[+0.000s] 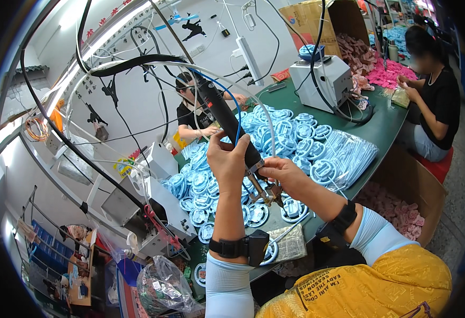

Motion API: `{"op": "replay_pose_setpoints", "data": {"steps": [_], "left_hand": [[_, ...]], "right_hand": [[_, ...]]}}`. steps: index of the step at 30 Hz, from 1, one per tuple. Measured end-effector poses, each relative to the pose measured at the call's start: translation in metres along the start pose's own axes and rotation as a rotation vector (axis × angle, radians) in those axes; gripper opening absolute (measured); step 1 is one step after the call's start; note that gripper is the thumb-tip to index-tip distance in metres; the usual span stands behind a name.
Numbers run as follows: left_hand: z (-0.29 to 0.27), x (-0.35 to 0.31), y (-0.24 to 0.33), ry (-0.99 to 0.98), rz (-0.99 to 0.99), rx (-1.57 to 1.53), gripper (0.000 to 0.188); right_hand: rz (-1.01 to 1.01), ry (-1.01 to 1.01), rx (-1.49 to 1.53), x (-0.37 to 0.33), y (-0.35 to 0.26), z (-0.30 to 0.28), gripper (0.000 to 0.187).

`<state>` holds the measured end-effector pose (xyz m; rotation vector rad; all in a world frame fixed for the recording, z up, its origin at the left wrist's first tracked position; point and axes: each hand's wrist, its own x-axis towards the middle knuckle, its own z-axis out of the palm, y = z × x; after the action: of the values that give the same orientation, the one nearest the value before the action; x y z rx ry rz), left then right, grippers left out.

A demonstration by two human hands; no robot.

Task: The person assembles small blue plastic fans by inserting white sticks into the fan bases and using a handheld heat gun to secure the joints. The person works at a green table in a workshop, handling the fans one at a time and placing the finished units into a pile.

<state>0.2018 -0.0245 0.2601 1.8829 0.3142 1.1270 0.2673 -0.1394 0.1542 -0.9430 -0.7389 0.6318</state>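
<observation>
Hand-held tool gripped in both hands above a heap of ring-shaped pieces; clock directions are taken from the tool's tip.

The black tool [223,108] slants from eleven o'clock down to its metal tip [267,195] over the near edge of the green table [389,124]. The left hand [227,159] is closed around its barrel; the right hand [286,174] pinches its lower end, close beside the left. Pale-blue ring pieces [283,139] spread from nine o'clock to two, with a flat pale-blue bundle [355,153] at two and a single ring [294,208] at four. Work appears centred on the tool itself, as neither hand holds a ring; which rings are finished and which remain cannot be told.
</observation>
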Motion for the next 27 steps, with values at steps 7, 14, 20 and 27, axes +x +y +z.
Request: {"op": "replay_pose_setpoints", "data": {"steps": [7,14,20,27], "left_hand": [[-0.001,-0.001,0.002,0.004,-0.012,0.012,0.043],[-0.005,-0.007,0.002,-0.038,-0.042,-0.034,0.044],[-0.02,-0.02,-0.01,-0.089,-0.005,-0.038,0.05],[-0.027,-0.048,-0.042,-0.141,0.02,-0.065,0.047]], "right_hand": [[-0.016,0.023,0.015,-0.001,0.001,0.002,0.03],[0.045,0.007,-0.059,-0.003,0.003,-0.002,0.038],[-0.487,0.309,-0.951,-0.012,-0.004,-0.021,0.036],[-0.492,0.116,-0.599,0.001,-0.02,0.005,0.04]]}}
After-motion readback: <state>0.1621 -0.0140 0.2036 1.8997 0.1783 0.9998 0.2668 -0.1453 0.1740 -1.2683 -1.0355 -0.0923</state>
